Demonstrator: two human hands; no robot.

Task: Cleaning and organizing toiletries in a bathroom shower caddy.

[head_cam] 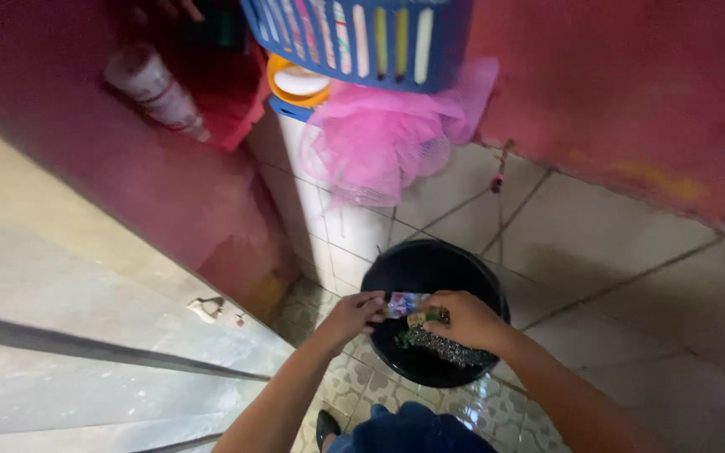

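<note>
Pinching a small colourful packet (404, 304) between both hands, left hand (351, 317) and right hand (466, 321), I hover above the black bucket (396, 273).

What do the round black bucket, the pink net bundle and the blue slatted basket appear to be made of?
Round black bucket: probably plastic, smooth with a slight sheen on its rim.
Pink net bundle: thin synthetic mesh, see-through and gathered.
Blue slatted basket: moulded plastic, judging by its even slots and uniform colour.

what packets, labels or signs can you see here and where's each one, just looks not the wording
small sachet: pinched between left hand and right hand over the black bucket; flat, blue, pink and white.
bottle: upper left by the red wall, cylindrical, pale label, blurred.
No signs or screens.
</note>
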